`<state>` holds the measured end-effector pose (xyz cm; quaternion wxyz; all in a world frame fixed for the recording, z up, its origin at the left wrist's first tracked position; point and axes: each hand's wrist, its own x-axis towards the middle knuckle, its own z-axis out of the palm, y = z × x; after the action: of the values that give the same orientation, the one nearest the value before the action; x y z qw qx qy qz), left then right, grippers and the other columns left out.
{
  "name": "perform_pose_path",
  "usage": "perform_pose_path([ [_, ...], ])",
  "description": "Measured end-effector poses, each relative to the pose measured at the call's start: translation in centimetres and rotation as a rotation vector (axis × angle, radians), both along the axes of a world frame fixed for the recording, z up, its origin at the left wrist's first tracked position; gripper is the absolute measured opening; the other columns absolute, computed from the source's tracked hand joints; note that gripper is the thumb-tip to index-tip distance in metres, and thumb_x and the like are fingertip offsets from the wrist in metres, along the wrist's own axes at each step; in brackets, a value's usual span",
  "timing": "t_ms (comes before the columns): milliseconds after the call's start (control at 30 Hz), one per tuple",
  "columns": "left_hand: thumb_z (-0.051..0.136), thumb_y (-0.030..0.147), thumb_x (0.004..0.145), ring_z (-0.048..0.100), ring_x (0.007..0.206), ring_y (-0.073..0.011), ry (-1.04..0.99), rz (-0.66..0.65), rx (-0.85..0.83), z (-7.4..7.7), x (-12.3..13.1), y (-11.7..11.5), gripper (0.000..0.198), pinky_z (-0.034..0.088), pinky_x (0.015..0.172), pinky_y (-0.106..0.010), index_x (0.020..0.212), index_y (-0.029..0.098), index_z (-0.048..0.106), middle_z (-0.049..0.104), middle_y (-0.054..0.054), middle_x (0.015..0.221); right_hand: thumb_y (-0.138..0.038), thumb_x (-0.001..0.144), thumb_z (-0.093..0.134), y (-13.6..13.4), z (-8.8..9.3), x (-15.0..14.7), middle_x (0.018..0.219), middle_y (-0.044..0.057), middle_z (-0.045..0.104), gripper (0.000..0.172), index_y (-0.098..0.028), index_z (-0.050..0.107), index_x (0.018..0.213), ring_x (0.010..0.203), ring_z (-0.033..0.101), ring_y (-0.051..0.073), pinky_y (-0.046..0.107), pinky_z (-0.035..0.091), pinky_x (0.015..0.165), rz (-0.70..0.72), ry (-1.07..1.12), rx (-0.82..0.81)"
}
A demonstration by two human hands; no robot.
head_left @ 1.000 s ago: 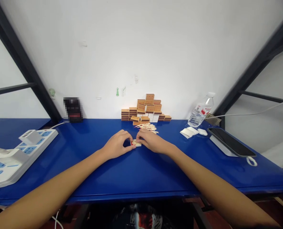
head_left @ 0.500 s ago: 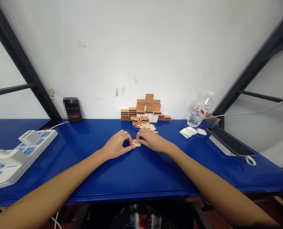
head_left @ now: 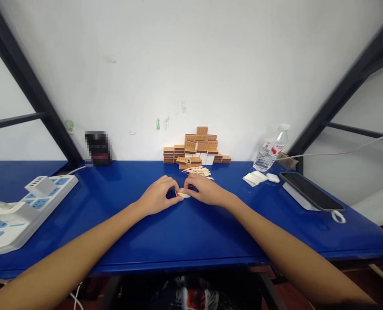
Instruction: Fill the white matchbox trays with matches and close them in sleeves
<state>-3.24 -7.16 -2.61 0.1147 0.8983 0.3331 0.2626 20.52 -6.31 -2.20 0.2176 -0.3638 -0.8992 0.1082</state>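
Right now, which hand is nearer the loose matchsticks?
Right. The right hand lies just in front of the matchsticks; the left hand is farther off to their left. Both pinch the small matchbox.

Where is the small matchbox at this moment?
In the head view, the small matchbox sits near the centre, held between the left hand and the right hand, just in front of the loose matchsticks.

two hands (head_left: pixel 157 199) (head_left: pixel 204 192), one bottle (head_left: pixel 270 149), one phone (head_left: pixel 310 192)
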Motion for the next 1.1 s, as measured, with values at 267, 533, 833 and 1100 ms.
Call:
perform_pose_path([
  [267, 0.071, 0.043, 0.092, 0.06, 0.094, -0.0231, 0.009, 0.0, 0.02, 0.0, 0.1, 0.0, 0.022, 0.048, 0.082, -0.037, 0.094, 0.023, 0.064, 0.069, -0.003, 0.097, -0.019, 0.097, 0.062, 0.1, -0.1, 0.0, 0.092, 0.006, 0.062, 0.007, -0.019, 0.065, 0.091, 0.09, 0.056, 0.021, 0.032, 0.043, 0.081, -0.019, 0.033, 0.043],
  [533, 0.072, 0.04, 0.092, 0.059, 0.094, -0.0228, 0.019, 0.014, 0.023, 0.1, 0.0, 0.0, 0.02, 0.048, 0.082, -0.037, 0.097, 0.023, 0.064, 0.069, -0.002, 0.098, -0.017, 0.096, 0.061, 0.5, -0.1, 0.4, 0.092, 0.005, 0.063, 0.007, -0.019, 0.066, 0.091, 0.089, 0.057, 0.02, 0.032, 0.044, 0.08, -0.003, 0.068, 0.049],
  [833, 0.07, 0.041, 0.093, 0.059, 0.095, -0.0235, 0.02, 0.009, 0.033, 0.0, 0.0, -0.1, 0.019, 0.049, 0.083, -0.037, 0.096, 0.023, 0.065, 0.068, -0.003, 0.098, -0.021, 0.096, 0.063, 0.2, 0.5, 0.7, 0.09, 0.005, 0.064, 0.006, -0.02, 0.068, 0.093, 0.089, 0.058, 0.02, 0.032, 0.045, 0.08, 0.025, 0.072, 0.03],
  [1100, 0.069, 0.041, 0.093, 0.06, 0.098, -0.0246, 0.029, 0.014, 0.033, 0.0, 0.0, 0.0, 0.021, 0.051, 0.085, -0.04, 0.105, 0.024, 0.067, 0.07, -0.005, 0.104, -0.017, 0.093, 0.061, 0.3, 1.0, 0.8, 0.088, 0.005, 0.067, 0.008, -0.019, 0.068, 0.09, 0.085, 0.059, 0.019, 0.029, 0.044, 0.078, 0.013, 0.036, 0.061],
])
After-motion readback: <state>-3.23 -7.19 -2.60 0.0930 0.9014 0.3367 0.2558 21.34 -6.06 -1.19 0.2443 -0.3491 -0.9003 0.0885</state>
